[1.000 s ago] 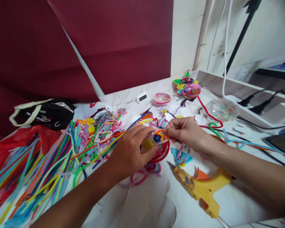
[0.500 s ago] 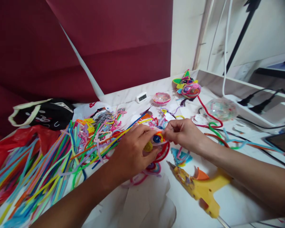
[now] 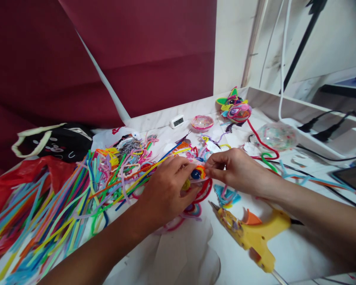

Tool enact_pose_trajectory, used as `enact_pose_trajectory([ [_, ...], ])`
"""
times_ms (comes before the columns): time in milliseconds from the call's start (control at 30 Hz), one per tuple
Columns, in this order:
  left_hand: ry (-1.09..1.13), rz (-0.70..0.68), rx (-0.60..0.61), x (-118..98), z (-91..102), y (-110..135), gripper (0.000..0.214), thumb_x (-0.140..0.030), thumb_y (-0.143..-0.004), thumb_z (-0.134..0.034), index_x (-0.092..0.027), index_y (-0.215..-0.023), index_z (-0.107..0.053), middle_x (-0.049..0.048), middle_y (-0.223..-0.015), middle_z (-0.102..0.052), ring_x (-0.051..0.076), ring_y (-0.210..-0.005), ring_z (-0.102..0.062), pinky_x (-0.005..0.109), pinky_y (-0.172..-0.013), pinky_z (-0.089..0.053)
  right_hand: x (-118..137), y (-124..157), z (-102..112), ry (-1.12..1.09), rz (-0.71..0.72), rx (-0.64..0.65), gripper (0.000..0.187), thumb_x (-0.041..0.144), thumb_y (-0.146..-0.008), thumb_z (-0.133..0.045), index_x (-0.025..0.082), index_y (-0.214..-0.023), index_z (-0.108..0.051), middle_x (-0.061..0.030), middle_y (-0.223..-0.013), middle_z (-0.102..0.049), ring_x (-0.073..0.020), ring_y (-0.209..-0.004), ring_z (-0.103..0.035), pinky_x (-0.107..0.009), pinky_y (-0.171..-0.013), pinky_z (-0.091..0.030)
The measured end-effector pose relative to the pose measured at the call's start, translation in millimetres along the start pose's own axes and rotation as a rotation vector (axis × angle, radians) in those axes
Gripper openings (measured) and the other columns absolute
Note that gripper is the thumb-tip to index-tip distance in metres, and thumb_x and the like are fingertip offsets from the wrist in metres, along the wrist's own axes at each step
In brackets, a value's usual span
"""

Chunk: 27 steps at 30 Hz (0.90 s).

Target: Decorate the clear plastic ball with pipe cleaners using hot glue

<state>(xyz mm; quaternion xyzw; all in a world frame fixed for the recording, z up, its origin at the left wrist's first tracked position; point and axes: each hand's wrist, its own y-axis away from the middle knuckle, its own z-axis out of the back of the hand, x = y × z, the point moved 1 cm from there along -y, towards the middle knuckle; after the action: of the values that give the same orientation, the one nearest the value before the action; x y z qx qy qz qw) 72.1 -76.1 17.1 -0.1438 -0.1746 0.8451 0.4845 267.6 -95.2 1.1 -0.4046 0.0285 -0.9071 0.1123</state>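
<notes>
My left hand (image 3: 164,192) curls around a small craft piece (image 3: 195,174) made of coiled pipe cleaners, with a blue bead, orange loops and a yellow spiral. My right hand (image 3: 235,170) pinches the piece's right side with thumb and fingertips. Both hands meet just above the white table (image 3: 290,253). Beneath the piece lie red (image 3: 206,190) and pink coiled loops (image 3: 192,209). A big heap of loose coloured pipe cleaners (image 3: 77,198) spreads out to the left of my left hand.
A yellow glue gun (image 3: 249,233) lies near my right forearm. Further back sit a finished pipe-cleaner figure (image 3: 234,109), a clear speckled ball (image 3: 277,136), a pink dish (image 3: 202,122) and a small clock (image 3: 177,121). A black bag (image 3: 56,144) and red plastic (image 3: 26,174) lie at left; cables (image 3: 323,132) at right.
My left hand has turned the craft piece slightly, so the yellow spiral is now mostly hidden under my fingers. My right hand has shifted its pinch a little; everything else stays put.
</notes>
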Motion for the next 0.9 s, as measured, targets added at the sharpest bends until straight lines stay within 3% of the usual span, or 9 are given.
enact_pose_trajectory([
  [233,-0.009,-0.02,-0.025,-1.9,0.2,0.8,0.03,-0.028,-0.084,-0.06,-0.012,-0.109,-0.063,0.0122,-0.108,-0.063,0.024,-0.101,-0.058,0.04,-0.091,-0.05,6.5,4.9,0.0,0.299,0.124,-0.019,0.019,0.019,-0.085,-0.05,0.018,-0.077,-0.068,-0.0012,-0.064,-0.064,-0.0127,-0.056,-0.053,-0.026,-0.056,-0.034],
  [400,0.015,-0.012,-0.019,-1.8,3.5,0.2,0.031,-0.03,-0.085,-0.06,-0.012,-0.109,-0.064,0.012,-0.108,-0.063,0.023,-0.1,-0.059,0.039,-0.09,-0.05,12.0,7.6,-1.0,0.49,0.193,0.042,0.021,0.018,-0.089,-0.048,0.017,-0.076,-0.066,-0.0041,-0.073,-0.064,-0.0143,-0.067,-0.056,-0.026,-0.059,-0.033],
  [667,0.105,0.019,0.184,7.8,20.0,-10.1,0.024,-0.023,-0.094,-0.046,-0.017,-0.104,-0.066,0.0072,-0.103,-0.064,0.017,-0.095,-0.06,0.031,-0.084,-0.049,17.2,5.0,1.4,0.63,0.288,0.096,0.017,0.015,-0.09,-0.05,0.018,-0.081,-0.063,-0.0019,-0.075,-0.061,-0.0128,-0.064,-0.053,-0.027,-0.054,-0.026],
  [900,0.16,-0.085,0.305,30.8,25.2,-34.4,0.015,-0.016,-0.088,-0.054,-0.017,-0.085,-0.069,0.0009,-0.08,-0.067,0.012,-0.076,-0.061,0.022,-0.068,-0.044,17.8,4.8,-1.1,0.653,0.336,0.097,0.019,0.016,-0.091,-0.048,0.018,-0.078,-0.062,-0.0014,-0.072,-0.059,-0.012,-0.062,-0.05,-0.028,-0.054,-0.025],
])
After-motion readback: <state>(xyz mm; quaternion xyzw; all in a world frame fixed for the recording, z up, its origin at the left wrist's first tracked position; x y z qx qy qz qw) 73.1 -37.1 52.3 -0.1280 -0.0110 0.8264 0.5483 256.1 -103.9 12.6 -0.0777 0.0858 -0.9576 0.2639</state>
